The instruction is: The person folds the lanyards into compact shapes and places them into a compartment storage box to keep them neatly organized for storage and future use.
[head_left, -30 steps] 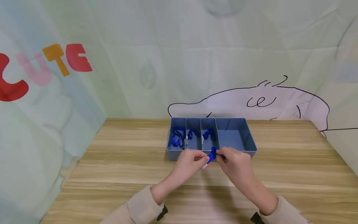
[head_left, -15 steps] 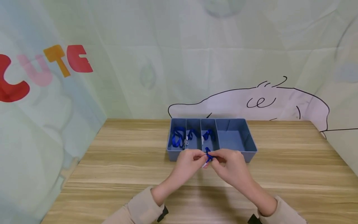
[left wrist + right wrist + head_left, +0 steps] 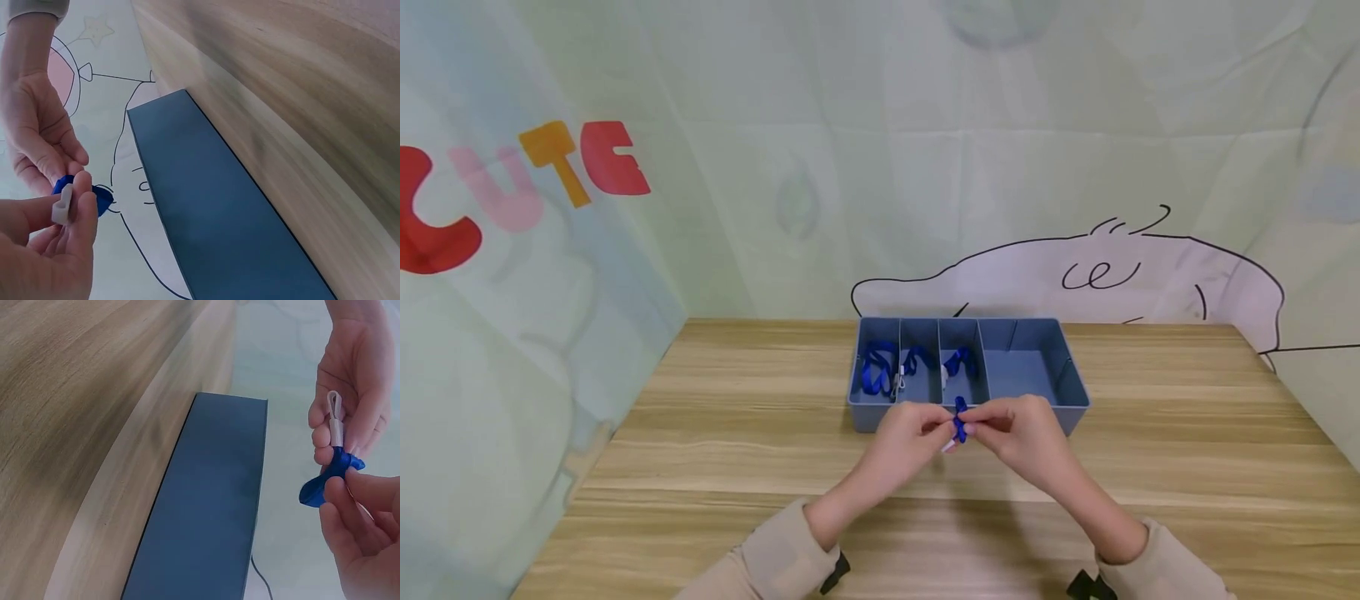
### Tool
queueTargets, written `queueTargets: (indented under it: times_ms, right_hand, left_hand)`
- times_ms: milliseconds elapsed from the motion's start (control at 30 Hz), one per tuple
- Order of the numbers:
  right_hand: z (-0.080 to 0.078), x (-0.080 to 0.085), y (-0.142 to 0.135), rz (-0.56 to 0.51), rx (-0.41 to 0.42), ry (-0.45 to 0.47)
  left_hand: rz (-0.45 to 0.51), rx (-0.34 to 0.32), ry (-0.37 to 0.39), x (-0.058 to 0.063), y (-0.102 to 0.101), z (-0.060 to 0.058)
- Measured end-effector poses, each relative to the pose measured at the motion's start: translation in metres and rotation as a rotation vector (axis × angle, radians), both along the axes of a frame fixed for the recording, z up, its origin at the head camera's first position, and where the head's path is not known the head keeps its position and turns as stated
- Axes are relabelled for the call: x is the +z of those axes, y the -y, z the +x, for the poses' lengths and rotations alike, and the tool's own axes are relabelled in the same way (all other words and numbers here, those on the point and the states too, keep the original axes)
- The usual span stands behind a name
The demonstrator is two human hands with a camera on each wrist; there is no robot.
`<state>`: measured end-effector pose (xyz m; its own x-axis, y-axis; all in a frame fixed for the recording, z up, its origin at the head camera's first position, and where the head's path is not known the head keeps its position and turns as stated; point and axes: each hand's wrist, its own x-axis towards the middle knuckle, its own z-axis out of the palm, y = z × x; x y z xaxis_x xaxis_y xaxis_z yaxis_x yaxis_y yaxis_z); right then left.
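Observation:
A bunched blue lanyard (image 3: 960, 418) with a white plastic clip (image 3: 336, 428) is held between both hands, just in front of the blue divided box (image 3: 970, 406). My left hand (image 3: 908, 433) pinches it near the clip, with thumb against fingers. From the other side my right hand (image 3: 1018, 429) pinches the blue ribbon between thumb and index finger. In the left wrist view the ribbon (image 3: 103, 201) sticks out beyond the fingertips. Three more blue lanyards lie in the box: a looped one (image 3: 877, 371) at left, another (image 3: 916, 360) beside it, and one (image 3: 958, 362) in the third compartment.
The box's wide right compartment (image 3: 1022, 367) shows a bare floor. Wood-grain table (image 3: 737, 417) spreads around the box on both sides and in front. A printed cloth backdrop (image 3: 760, 208) rises behind the table's back edge.
My right hand has moved left toward my left hand, and its thumb and finger now pinch the ribbon close in. The blue ribbon is bunched more tightly. My left hand stays nearly still.

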<state>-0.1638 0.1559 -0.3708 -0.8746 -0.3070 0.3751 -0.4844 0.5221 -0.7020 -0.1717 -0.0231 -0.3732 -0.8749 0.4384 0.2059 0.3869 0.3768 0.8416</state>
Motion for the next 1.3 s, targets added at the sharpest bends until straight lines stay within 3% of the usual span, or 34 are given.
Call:
queueTargets:
  times_ms: [267, 500, 600, 700, 833, 967, 1133, 1300]
  right_hand:
    - [-0.001, 0.002, 0.000, -0.043, -0.027, 0.072]
    - [-0.001, 0.004, 0.000, -0.013, -0.109, 0.055]
    - [-0.003, 0.004, -0.002, -0.005, -0.104, 0.066]
    - [-0.006, 0.004, -0.006, -0.041, -0.041, 0.177]
    - [-0.011, 0.004, -0.013, -0.171, 0.049, 0.430]
    - [-0.015, 0.006, -0.021, -0.319, 0.144, 0.596]
    - [-0.018, 0.008, -0.027, -0.369, 0.232, 0.672]
    - [-0.016, 0.007, -0.025, -0.305, 0.185, 0.649]
  left_hand:
    - [-0.049, -0.078, 0.016, 0.005, 0.000, 0.002]
    - [-0.034, -0.081, 0.038, 0.005, 0.002, 0.003]
    - [-0.018, -0.074, 0.025, 0.004, 0.003, 0.002]
    - [0.015, -0.091, 0.041, 0.003, 0.004, 0.001]
    - [0.064, -0.156, 0.104, 0.002, 0.005, 0.000]
    - [0.127, -0.195, 0.186, 0.002, 0.008, -0.001]
    - [0.122, -0.160, 0.244, 0.001, 0.012, -0.001]
    - [0.024, -0.105, 0.163, -0.001, 0.012, -0.002]
